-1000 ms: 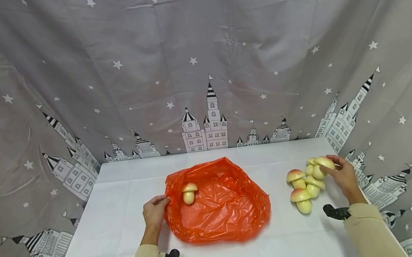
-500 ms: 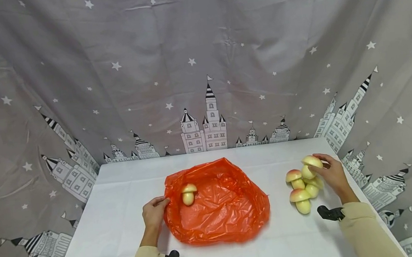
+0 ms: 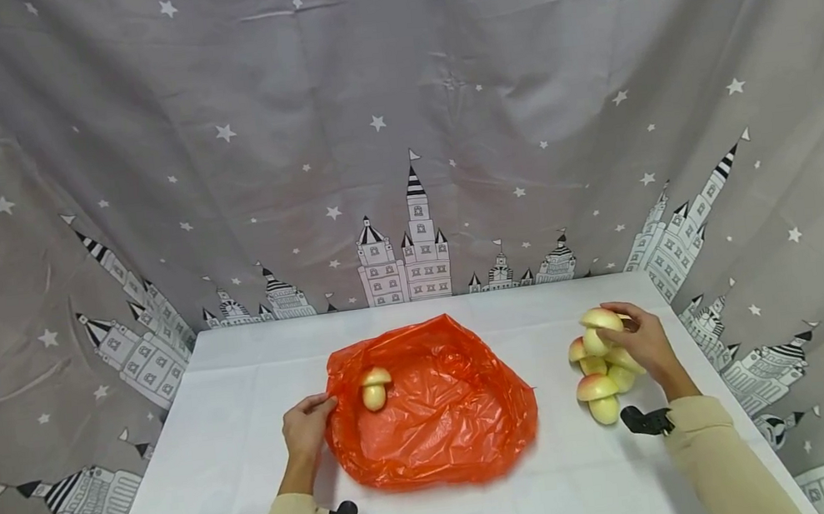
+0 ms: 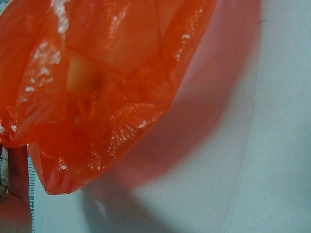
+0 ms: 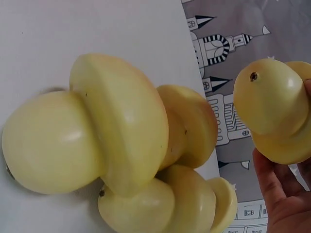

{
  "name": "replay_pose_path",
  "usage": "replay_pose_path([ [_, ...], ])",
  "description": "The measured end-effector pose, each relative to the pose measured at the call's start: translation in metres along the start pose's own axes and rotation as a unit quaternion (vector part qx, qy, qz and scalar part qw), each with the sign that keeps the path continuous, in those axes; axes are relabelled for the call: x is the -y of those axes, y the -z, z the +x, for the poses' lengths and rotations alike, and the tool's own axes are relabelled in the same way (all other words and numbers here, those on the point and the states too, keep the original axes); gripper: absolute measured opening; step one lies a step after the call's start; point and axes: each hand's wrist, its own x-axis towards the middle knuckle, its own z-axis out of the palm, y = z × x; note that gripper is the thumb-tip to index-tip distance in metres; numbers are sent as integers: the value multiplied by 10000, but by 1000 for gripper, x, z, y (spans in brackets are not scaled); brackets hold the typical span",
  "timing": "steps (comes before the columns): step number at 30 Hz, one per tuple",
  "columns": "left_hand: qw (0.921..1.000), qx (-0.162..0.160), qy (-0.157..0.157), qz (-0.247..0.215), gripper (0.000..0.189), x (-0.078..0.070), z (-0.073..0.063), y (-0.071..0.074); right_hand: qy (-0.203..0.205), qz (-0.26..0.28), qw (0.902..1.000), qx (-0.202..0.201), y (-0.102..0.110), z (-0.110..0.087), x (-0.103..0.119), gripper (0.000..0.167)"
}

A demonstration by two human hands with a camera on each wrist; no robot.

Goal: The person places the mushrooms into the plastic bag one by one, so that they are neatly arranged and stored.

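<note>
My left hand (image 3: 305, 430) pinches the left rim of a red plastic bag (image 3: 439, 442), which lies spread with its mouth upward. One yellow toy mushroom (image 3: 376, 390) rests inside near that rim; in the left wrist view it shows faintly through the bag (image 4: 131, 92). On the right, my right hand (image 3: 646, 343) holds another toy mushroom (image 3: 601, 322) between thumb and fingers, raised above a small pile. The right wrist view shows this held mushroom (image 5: 272, 99) apart from the lower ones. Beneath it lie several mushrooms (image 3: 596, 388), some with reddish caps, partly hidden by the hand.
Everything lies on a white-covered table (image 3: 242, 400). A grey curtain (image 3: 392, 66) printed with stars and castles hangs behind and at both sides. Between the bag and the pile is a strip of white cloth (image 3: 555, 435).
My right hand has moved left with the held mushroom, from the pile's far right side to above its back. The left hand and the bag have stayed put.
</note>
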Motion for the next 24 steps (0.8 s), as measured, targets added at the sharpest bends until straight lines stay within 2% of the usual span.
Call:
replay_pose_path([
  [8, 10000, -52, 68, -24, 30, -1, 1, -2, 208, -53, 9993, 300, -10, 3, 5, 55],
  [19, 9999, 37, 94, 11, 31, -2, 0, 0, 469, 497, 9946, 775, -24, 5, 15, 53],
  [24, 10000, -6, 55, 80, 30, -2, 0, -1, 566, 495, 9915, 1062, -32, 7, 19, 54],
])
